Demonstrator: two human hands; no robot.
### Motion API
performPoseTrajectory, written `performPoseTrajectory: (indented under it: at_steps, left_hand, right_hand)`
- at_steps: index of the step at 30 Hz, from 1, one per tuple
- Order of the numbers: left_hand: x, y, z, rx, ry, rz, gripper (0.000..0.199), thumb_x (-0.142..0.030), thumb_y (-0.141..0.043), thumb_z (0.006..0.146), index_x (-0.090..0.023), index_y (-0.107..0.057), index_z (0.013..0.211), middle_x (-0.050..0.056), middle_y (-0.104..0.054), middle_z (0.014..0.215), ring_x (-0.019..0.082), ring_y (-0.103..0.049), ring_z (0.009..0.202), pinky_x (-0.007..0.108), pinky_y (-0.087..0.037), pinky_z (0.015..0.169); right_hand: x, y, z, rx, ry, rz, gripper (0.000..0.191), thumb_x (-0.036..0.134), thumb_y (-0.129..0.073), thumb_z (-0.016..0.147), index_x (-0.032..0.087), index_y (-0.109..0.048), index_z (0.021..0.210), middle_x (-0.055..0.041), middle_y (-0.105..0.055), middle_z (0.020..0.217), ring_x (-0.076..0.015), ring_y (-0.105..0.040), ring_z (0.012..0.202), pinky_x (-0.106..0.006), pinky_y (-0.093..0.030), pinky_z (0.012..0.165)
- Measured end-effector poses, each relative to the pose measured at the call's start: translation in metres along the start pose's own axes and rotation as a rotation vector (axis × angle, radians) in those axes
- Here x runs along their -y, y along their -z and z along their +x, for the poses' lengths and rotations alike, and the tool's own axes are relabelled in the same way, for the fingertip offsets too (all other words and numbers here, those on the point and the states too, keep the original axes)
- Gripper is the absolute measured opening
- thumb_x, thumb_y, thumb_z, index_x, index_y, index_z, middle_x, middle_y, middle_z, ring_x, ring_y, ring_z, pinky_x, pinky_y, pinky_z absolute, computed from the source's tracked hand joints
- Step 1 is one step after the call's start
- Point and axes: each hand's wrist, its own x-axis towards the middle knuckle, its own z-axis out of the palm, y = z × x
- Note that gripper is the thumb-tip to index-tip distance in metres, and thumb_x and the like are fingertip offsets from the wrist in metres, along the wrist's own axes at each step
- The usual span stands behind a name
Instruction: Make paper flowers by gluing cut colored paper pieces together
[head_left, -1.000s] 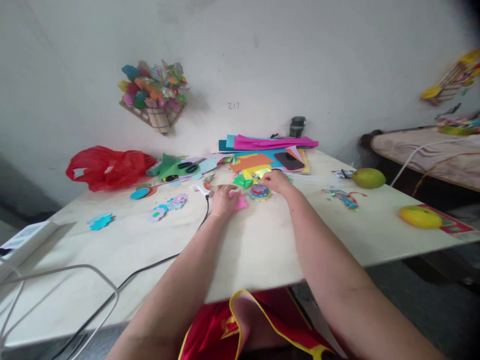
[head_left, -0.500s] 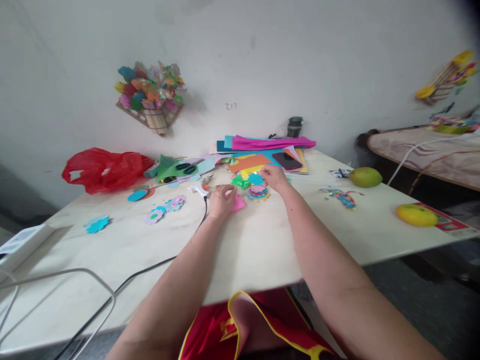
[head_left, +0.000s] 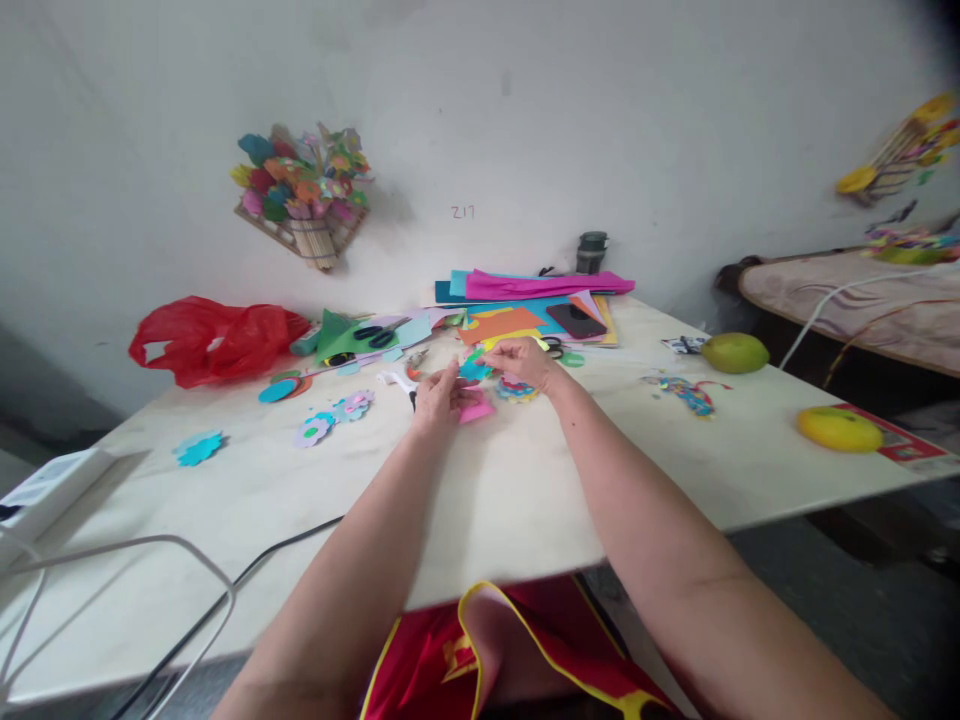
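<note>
My right hand (head_left: 525,362) pinches a blue paper flower (head_left: 472,368) by its right edge, above the table. Close by on the left, my left hand (head_left: 439,398) has its fingers apart around the flower's other side; I see nothing held in it. Beneath those fingers lies a pink paper piece (head_left: 477,410). A stack of scalloped paper flowers (head_left: 517,390) sits just under my right hand. Left of my left hand is a white glue gun (head_left: 396,380) with a black cord.
Finished paper flowers (head_left: 313,430), blue cutouts (head_left: 199,449) and a red plastic bag (head_left: 214,338) are on the left. Scissors (head_left: 379,332), coloured sheets (head_left: 499,323) and a phone (head_left: 576,321) lie at the back. Two mangoes (head_left: 735,353) stand right. Cables (head_left: 225,590) cross the front left.
My right hand has moved left, bringing the blue flower from above the stack toward my left hand. The left hand has turned and spread its fingers.
</note>
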Motion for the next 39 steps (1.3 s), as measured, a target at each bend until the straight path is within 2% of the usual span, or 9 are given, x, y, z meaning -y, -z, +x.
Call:
performPoseTrajectory:
  at_steps: [5,9,12,17,22,27,32,34,39]
  left_hand:
    - [0.001,0.003,0.001,0.019,-0.033,-0.032,0.026,-0.035,-0.074,0.071,-0.014,-0.059,0.076,0.001,-0.063,0.059,0.014,-0.064,0.055,0.025,-0.053,0.057]
    - [0.001,0.004,0.002,-0.002,-0.038,-0.027,0.026,-0.035,-0.073,0.071,-0.014,-0.058,0.075,-0.001,-0.061,0.055,0.013,-0.063,0.053,0.024,-0.053,0.055]
    - [0.002,0.004,0.003,-0.005,-0.042,-0.021,0.027,-0.036,-0.074,0.071,-0.014,-0.058,0.074,-0.001,-0.061,0.055,0.013,-0.062,0.051,0.025,-0.054,0.054]
    - [0.004,0.003,0.005,0.012,-0.033,0.024,0.026,-0.037,-0.071,0.072,-0.013,-0.06,0.075,0.001,-0.062,0.057,0.013,-0.062,0.05,0.026,-0.053,0.055]
    - [0.003,0.003,0.004,-0.071,-0.06,0.012,0.024,-0.038,-0.066,0.075,-0.015,-0.058,0.074,0.002,-0.063,0.061,0.016,-0.066,0.058,0.03,-0.054,0.062]
    - [0.001,0.007,0.004,-0.18,-0.135,0.036,0.03,-0.038,-0.076,0.063,-0.013,-0.061,0.07,0.005,-0.068,0.069,0.015,-0.065,0.058,0.03,-0.053,0.063]
    - [-0.003,0.009,0.005,-0.242,-0.236,0.062,0.032,-0.04,-0.078,0.058,-0.015,-0.057,0.06,0.001,-0.063,0.057,0.011,-0.056,0.048,0.026,-0.047,0.053]
    - [-0.006,0.008,0.002,-0.185,-0.258,0.115,0.036,-0.045,-0.075,0.063,-0.016,-0.055,0.054,0.0,-0.059,0.051,0.009,-0.05,0.042,0.024,-0.041,0.046]
    - [-0.009,0.002,-0.008,0.166,-0.228,0.346,0.06,-0.064,-0.048,0.081,-0.019,-0.043,0.041,0.001,-0.046,0.036,0.008,-0.04,0.035,0.024,-0.032,0.04]
  right_hand:
    - [0.003,-0.005,0.001,0.031,-0.003,0.025,0.031,0.044,-0.069,0.067,0.014,-0.068,0.068,-0.0032,-0.067,0.068,-0.0126,-0.058,0.062,-0.024,-0.046,0.058]
    - [0.005,-0.006,0.001,-0.086,-0.09,0.114,0.03,0.044,-0.069,0.068,0.015,-0.066,0.076,-0.0035,-0.068,0.075,-0.0123,-0.06,0.064,-0.022,-0.048,0.054]
    - [0.006,-0.006,0.0,-0.115,-0.207,0.129,0.031,0.045,-0.068,0.07,0.016,-0.064,0.075,-0.0027,-0.064,0.068,-0.0111,-0.058,0.058,-0.018,-0.041,0.043]
    - [0.006,-0.01,-0.001,-0.01,-0.309,0.098,0.028,0.037,-0.074,0.068,0.015,-0.059,0.061,0.0014,-0.057,0.051,-0.008,-0.05,0.045,-0.017,-0.032,0.037]
    - [0.003,-0.011,0.001,-0.095,-0.362,0.078,0.021,0.021,-0.068,0.072,0.016,-0.055,0.057,0.005,-0.049,0.039,-0.005,-0.036,0.032,-0.018,-0.027,0.034]
    - [0.001,-0.01,0.002,-0.171,-0.371,0.098,0.019,0.02,-0.065,0.074,0.016,-0.055,0.058,0.004,-0.052,0.04,-0.0055,-0.038,0.032,-0.018,-0.028,0.033]
    - [0.0,-0.004,0.005,-0.331,-0.378,0.153,0.015,0.02,-0.062,0.074,0.016,-0.057,0.061,0.0037,-0.052,0.041,-0.008,-0.044,0.036,-0.018,-0.032,0.036]
    - [-0.003,0.0,0.006,-0.411,-0.345,0.187,0.015,0.022,-0.062,0.073,0.016,-0.057,0.061,0.0039,-0.051,0.042,-0.0095,-0.049,0.04,-0.019,-0.033,0.037]
    - [-0.011,0.005,0.007,-0.476,-0.288,0.252,0.018,0.03,-0.064,0.069,0.017,-0.055,0.059,0.0034,-0.05,0.046,-0.0111,-0.053,0.046,-0.02,-0.033,0.039]
